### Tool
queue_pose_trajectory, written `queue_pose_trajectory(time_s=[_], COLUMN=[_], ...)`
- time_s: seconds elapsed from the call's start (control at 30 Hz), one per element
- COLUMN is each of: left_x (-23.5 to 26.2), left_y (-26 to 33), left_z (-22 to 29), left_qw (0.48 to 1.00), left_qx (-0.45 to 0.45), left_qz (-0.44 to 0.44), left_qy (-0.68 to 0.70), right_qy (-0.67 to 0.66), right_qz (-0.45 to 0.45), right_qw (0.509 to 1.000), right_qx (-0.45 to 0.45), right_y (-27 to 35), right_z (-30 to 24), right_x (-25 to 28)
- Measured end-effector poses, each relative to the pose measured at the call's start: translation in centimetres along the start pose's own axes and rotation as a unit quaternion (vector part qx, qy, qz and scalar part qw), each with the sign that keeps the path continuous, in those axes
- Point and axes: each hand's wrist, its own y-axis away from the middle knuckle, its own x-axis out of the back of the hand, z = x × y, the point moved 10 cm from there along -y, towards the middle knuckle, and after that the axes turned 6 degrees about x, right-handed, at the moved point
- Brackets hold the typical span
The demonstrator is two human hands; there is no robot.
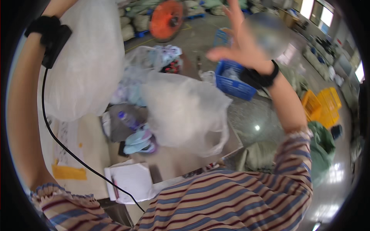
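While our right hand point(248, 48) is raised, fingers spread wide and nothing gripped, our left hand lies past upper edge; we cannot tell what it holds. Beside our left forearm point(23, 104), large white plastic bag point(86, 57) reaches down from upper edge. 2nd, see-through bag point(179, 111), white stuff inside, on table point(165, 165); light-blue slippers point(137, 143) and purple-capped bottle point(130, 120) left of it. Blue crate point(233, 90) beyond table, near our right wrist in view.

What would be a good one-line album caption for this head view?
A raised, open right hand, with a translucent plastic bag and a cluttered table in front and an orange fan beyond.
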Motion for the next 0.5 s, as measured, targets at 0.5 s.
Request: queue_pose_trajectory(time_s=[0.5], left_x=[-31.7], left_y=[-0.9], left_z=[27.9], left_qw=[0.915], left_qx=[-0.126], left_qz=[-0.226], left_qy=[0.310], right_qy=[0.060], right_qz=[0.127], right_qw=[0.945], right_qx=[-0.296], right_y=[28.8], right_z=[31.4], right_x=[11.1])
